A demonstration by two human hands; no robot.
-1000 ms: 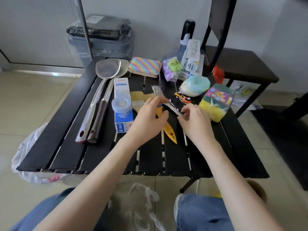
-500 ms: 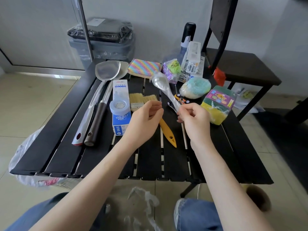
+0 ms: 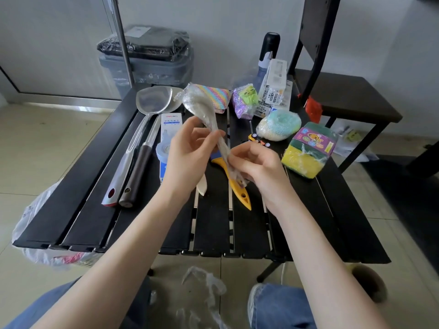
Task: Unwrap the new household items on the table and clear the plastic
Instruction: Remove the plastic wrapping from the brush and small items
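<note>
Black slats make up the worktop [image 3: 306, 217] in front of you; its near edge runs just above your knees, and the near half is bare slats. The far half is crowded: two long metal spatulas [image 3: 133, 148] lie side by side on the left, a white and blue box [image 3: 169, 129] just right of them, and a yellow-handled brush [image 3: 240, 191] lies under your hands. On the right sit a green and yellow sponge pack [image 3: 308, 150] near the edge and a pale blue scrubber [image 3: 278, 124] behind it. A dark chair [image 3: 342, 91] stands against the far right corner.

You hold a plastic-wrapped spoon [image 3: 204, 110] in the air above the middle of the worktop, bowl end up and tilted away. Your left hand [image 3: 190, 157] pinches the wrapped handle midway. Your right hand [image 3: 256, 165] grips it just below, fingers curled on the crinkled film at the lower end. Loose clear plastic [image 3: 209, 286] lies on the floor between your knees.
</note>
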